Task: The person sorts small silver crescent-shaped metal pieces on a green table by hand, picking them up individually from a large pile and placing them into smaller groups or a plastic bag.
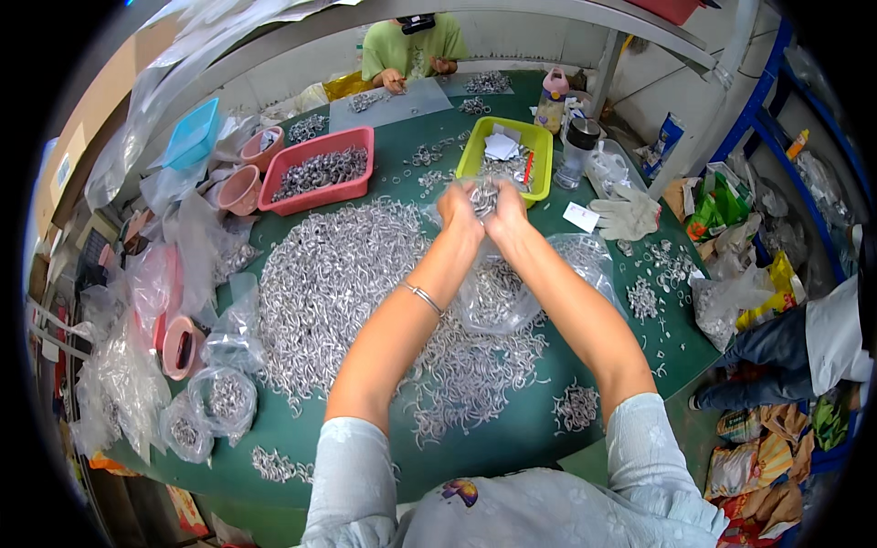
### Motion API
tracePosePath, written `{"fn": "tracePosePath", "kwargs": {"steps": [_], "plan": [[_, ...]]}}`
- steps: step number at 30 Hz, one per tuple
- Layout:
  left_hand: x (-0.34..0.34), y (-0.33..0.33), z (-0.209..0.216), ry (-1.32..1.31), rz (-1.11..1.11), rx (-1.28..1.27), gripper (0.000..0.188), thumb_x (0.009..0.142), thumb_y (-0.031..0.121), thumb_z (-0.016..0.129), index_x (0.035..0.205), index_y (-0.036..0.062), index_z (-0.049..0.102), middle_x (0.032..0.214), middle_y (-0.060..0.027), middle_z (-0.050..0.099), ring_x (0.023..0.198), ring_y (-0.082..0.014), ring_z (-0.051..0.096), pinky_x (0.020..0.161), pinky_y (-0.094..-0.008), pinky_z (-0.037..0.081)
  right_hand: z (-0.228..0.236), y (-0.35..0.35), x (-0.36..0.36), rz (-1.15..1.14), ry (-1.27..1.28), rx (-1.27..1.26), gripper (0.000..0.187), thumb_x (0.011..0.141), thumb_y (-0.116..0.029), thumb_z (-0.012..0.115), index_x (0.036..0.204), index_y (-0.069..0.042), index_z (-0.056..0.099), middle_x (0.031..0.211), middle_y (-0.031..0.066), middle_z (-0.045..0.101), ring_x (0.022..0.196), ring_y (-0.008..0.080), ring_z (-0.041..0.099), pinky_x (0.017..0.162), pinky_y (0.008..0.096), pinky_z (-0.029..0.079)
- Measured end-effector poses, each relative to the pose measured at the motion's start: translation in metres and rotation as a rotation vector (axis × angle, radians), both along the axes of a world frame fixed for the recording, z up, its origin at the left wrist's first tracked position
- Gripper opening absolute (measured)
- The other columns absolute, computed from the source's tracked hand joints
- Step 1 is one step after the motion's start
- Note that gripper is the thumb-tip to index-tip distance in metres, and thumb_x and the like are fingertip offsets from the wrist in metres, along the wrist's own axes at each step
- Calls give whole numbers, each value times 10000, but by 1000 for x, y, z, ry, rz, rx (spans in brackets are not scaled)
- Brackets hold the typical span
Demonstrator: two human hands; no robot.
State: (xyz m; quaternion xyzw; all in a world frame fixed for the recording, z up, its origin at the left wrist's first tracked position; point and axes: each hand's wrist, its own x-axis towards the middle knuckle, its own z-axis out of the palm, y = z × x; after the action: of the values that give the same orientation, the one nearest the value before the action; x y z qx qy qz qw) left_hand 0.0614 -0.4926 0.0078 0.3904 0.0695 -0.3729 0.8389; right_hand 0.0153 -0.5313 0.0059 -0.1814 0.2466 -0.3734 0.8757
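Note:
My left hand [460,206] and my right hand [507,208] are cupped together in front of the yellow-green tray [543,163]. Between them they hold a clump of small silver metal pieces [484,197]; some clear plastic seems to show around it. Past my wrists, between my forearms, an open clear plastic bag [498,297] contains more curved silver pieces. A wide heap of loose curved metal pieces [338,274] spreads over the green table [498,447] to the left and beneath my arms. The tray holds white paper, metal pieces and a red item.
A pink tray [274,203] of metal pieces stands at the back left. Filled plastic bags [224,402] lie left. A glove [628,213], a glass jar [577,151] and a bottle [552,100] stand right. Another person [416,55] works across; someone's legs [763,342] show right.

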Motion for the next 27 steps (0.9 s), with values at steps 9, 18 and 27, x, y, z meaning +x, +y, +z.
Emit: {"fn": "tracePosePath", "kwargs": {"steps": [9,18,27], "plan": [[24,-4,-25,-16,-175,39,416,916,195,338,1270,9,452,1331,-191,410,1160,-310,365,970,-567,326,-27,-28,13,139,230,36,254,911,-135,342,1019,-19,539,927,144,600,823,282,604,755,437,528],[42,-28,-54,-366,-460,144,489,871,315,475,1287,58,492,1473,-139,288,1386,-328,142,1045,-657,19,-5,-47,-33,373,321,-466,228,865,-132,546,1044,0,598,1043,72,616,921,205,545,811,333,438],[-47,37,24,-327,-208,123,488,906,155,477,1331,-64,380,1305,-177,492,1128,-262,521,995,-353,397,44,33,-289,171,667,-1309,293,902,-187,592,1102,27,607,1008,87,659,939,145,601,857,290,479]]}}
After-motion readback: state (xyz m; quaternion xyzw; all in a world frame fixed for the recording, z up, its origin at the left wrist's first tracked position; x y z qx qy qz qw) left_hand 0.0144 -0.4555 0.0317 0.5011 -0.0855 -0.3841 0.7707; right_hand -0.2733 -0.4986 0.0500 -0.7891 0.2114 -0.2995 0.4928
